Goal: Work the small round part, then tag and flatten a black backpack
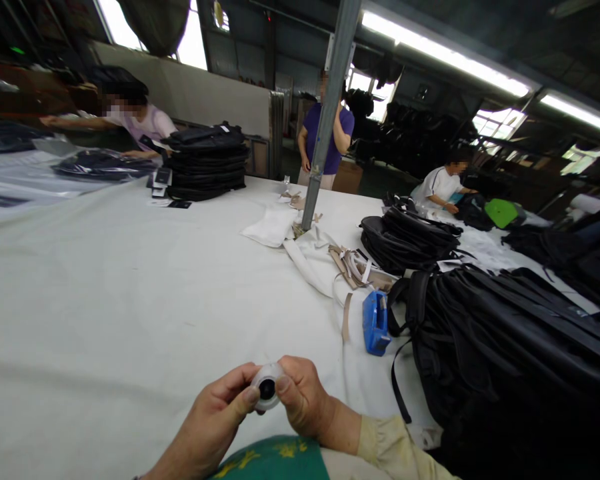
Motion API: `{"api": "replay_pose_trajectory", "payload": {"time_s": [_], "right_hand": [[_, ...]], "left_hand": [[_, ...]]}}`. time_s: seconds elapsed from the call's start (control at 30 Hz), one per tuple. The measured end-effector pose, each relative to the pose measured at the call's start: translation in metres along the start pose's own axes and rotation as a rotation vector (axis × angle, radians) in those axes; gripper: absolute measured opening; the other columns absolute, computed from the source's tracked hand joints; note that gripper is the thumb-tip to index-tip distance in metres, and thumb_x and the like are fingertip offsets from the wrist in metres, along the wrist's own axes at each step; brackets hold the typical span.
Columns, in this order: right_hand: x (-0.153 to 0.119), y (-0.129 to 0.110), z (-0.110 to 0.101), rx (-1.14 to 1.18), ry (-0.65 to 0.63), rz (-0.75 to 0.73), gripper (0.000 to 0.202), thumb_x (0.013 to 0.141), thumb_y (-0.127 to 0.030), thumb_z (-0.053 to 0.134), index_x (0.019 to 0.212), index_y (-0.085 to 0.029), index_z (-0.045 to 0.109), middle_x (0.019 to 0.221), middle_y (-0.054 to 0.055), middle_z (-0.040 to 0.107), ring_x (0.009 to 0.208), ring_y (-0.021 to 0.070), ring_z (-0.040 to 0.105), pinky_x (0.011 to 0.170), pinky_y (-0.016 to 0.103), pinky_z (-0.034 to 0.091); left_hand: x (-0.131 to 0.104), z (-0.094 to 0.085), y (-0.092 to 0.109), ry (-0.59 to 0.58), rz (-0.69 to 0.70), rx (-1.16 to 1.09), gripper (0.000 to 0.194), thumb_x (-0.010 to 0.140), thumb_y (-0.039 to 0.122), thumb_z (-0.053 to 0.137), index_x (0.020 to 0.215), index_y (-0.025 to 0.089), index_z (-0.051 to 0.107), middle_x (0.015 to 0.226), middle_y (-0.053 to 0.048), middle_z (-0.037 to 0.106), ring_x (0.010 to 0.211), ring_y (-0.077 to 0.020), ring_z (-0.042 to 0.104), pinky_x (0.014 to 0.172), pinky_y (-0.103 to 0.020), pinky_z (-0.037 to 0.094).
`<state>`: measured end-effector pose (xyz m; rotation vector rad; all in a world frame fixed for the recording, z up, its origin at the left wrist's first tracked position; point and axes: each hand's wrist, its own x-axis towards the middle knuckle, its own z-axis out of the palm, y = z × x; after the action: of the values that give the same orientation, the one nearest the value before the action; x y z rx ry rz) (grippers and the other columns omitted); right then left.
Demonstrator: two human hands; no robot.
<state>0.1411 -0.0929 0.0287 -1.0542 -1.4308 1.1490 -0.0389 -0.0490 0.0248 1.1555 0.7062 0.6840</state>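
Observation:
Both of my hands meet above the near edge of the table, around a small roll of clear tape [267, 389] with a whitish ring and a dark centre. My left hand [225, 403] pinches its left side between thumb and fingers. On the right side, my right hand [303, 393] grips it with the thumb on the face and the fingers curled behind. Ahead and to the right of my hands stands a blue tape dispenser [376, 323] on the white-covered table [130, 300].
Black backpacks [490, 347] are heaped at the right, with another stack [405, 237] behind. A flat black stack [207, 160] stands far left. A metal post [327, 113] rises through the table beside brown strips [355, 267]. Three other people stand or work around the far side.

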Motion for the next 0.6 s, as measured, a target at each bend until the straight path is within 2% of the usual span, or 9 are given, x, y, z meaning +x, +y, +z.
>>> {"api": "replay_pose_trajectory", "payload": {"time_s": [0.07, 0.13, 0.2, 0.3, 0.37, 0.43, 0.5, 0.6], "right_hand": [[0.002, 0.005, -0.002, -0.015, 0.048, 0.022, 0.063, 0.093, -0.075, 0.035, 0.081, -0.018, 0.059, 0.073, 0.004, 0.059, 0.071, 0.0166, 0.057, 0.065, 0.029, 0.045], [0.004, 0.012, -0.005, -0.006, 0.113, 0.077, 0.06, 0.091, -0.075, 0.04, 0.081, -0.018, 0.057, 0.07, 0.001, 0.054, 0.065, 0.014, 0.051, 0.061, 0.027, 0.043], [0.005, 0.018, -0.008, 0.048, 0.157, 0.158, 0.057, 0.088, -0.073, 0.049, 0.09, -0.017, 0.059, 0.073, 0.001, 0.055, 0.063, 0.0122, 0.048, 0.058, 0.025, 0.042], [0.002, 0.019, -0.011, 0.109, 0.19, 0.253, 0.062, 0.073, -0.062, 0.074, 0.115, -0.02, 0.059, 0.099, 0.005, 0.063, 0.076, 0.0142, 0.056, 0.06, 0.024, 0.045], [-0.001, 0.013, -0.01, 0.078, 0.213, 0.282, 0.065, 0.065, -0.047, 0.084, 0.12, -0.023, 0.059, 0.109, 0.005, 0.065, 0.088, 0.0174, 0.061, 0.064, 0.024, 0.047], [-0.004, 0.006, -0.009, -0.003, 0.263, 0.31, 0.055, 0.063, -0.033, 0.083, 0.113, -0.022, 0.062, 0.102, 0.003, 0.067, 0.089, 0.0179, 0.063, 0.065, 0.024, 0.048], [-0.004, 0.003, -0.01, -0.102, 0.333, 0.342, 0.043, 0.064, -0.024, 0.079, 0.103, -0.021, 0.064, 0.091, 0.0, 0.067, 0.081, 0.0158, 0.063, 0.064, 0.023, 0.049], [-0.007, 0.007, -0.016, -0.253, 0.386, 0.356, 0.031, 0.064, -0.023, 0.075, 0.094, -0.02, 0.066, 0.086, -0.001, 0.065, 0.073, 0.0133, 0.06, 0.06, 0.022, 0.047]], "left_hand": [[0.004, 0.001, 0.003, 0.012, 0.02, 0.081, 0.029, 0.09, 0.045, 0.065, 0.103, 0.02, 0.071, 0.084, -0.002, 0.067, 0.077, -0.0168, 0.058, 0.072, -0.026, 0.05], [0.01, 0.001, 0.007, 0.085, 0.103, 0.258, 0.026, 0.09, 0.043, 0.065, 0.104, 0.022, 0.07, 0.088, -0.002, 0.068, 0.084, -0.0184, 0.062, 0.076, -0.027, 0.052], [0.018, 0.001, 0.008, 0.194, 0.266, 0.484, 0.022, 0.089, 0.039, 0.067, 0.105, 0.023, 0.069, 0.093, -0.003, 0.068, 0.088, -0.019, 0.064, 0.078, -0.027, 0.053], [0.026, 0.002, 0.004, 0.283, 0.556, 0.763, 0.024, 0.088, 0.033, 0.07, 0.109, 0.025, 0.067, 0.096, -0.004, 0.067, 0.086, -0.0188, 0.065, 0.076, -0.027, 0.055], [0.029, 0.003, -0.001, 0.27, 0.704, 0.883, 0.024, 0.089, 0.029, 0.068, 0.112, 0.024, 0.065, 0.097, -0.006, 0.068, 0.087, -0.0193, 0.066, 0.077, -0.027, 0.057], [0.032, 0.005, -0.008, 0.243, 0.8, 0.968, 0.023, 0.091, 0.026, 0.064, 0.114, 0.023, 0.065, 0.1, -0.008, 0.068, 0.09, -0.0195, 0.068, 0.081, -0.027, 0.058], [0.036, 0.006, -0.017, 0.221, 0.849, 1.024, 0.022, 0.092, 0.026, 0.062, 0.114, 0.023, 0.064, 0.101, -0.008, 0.069, 0.092, -0.0194, 0.069, 0.083, -0.027, 0.058], [0.047, 0.009, -0.032, 0.184, 0.847, 1.07, 0.022, 0.092, 0.03, 0.061, 0.112, 0.025, 0.065, 0.102, -0.007, 0.07, 0.091, -0.0194, 0.071, 0.082, -0.025, 0.058]]}}
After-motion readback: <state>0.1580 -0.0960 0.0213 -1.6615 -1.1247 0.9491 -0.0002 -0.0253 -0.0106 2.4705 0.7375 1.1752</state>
